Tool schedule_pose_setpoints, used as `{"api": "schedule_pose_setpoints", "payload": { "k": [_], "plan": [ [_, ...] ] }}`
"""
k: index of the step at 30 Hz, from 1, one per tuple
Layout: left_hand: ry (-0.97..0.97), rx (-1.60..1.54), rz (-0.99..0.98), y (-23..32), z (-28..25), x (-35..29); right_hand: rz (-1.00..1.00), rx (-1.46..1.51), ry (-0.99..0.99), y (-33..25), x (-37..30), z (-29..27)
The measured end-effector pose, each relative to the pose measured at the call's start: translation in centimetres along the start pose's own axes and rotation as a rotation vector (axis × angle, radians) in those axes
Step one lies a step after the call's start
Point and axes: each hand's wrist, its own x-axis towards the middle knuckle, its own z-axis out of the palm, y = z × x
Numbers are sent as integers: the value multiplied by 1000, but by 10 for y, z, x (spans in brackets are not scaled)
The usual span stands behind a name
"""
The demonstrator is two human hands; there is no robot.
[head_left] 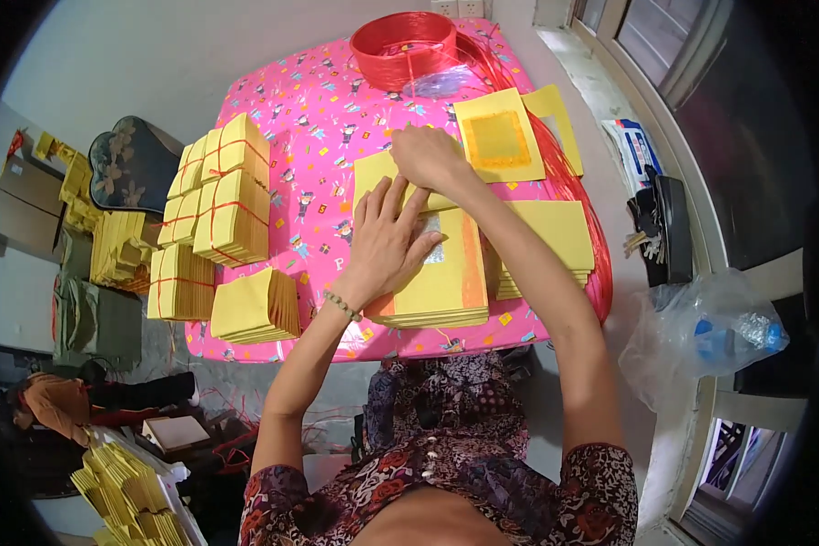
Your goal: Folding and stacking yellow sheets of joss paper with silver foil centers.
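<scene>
My left hand lies with its fingers spread on a stack of yellow paper near the front of the pink table. That stack has an orange band along its right part and a silvery patch, partly covered by the hand. Just beyond, my right hand is curled closed over another piece of yellow paper; whatever its fingers hold is hidden. A yellow sheet with a golden-orange square lies beside the right wrist. Under the right forearm, a second yellow stack is partly covered.
Yellow paper bundles tied with red string stand at the table's left, with a loose stack in front. A red coil of strands sits at the back; red strands trail down the right edge. A clear plastic bag is at right.
</scene>
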Motion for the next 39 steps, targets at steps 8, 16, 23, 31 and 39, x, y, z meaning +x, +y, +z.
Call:
{"api": "schedule_pose_setpoints", "payload": {
  "k": [8, 16, 23, 31, 39],
  "plan": [
    [-54, -11, -17, -3, 1, 0, 63, 62, 110, 1, 5, 16],
    [-76, -39, -23, -2, 1, 1, 18, 47, 84, 5, 0, 11],
    [-85, -4, -31, -1, 1, -1, -6, 29, 99, 3, -4, 10],
    [-87, 19, -27, 3, -1, 1, -56, -1, 158, 8, -3, 15],
    [-87, -22, -22, 2, -1, 2, -48, 54, 126, 7, -4, 15]
  ]
}}
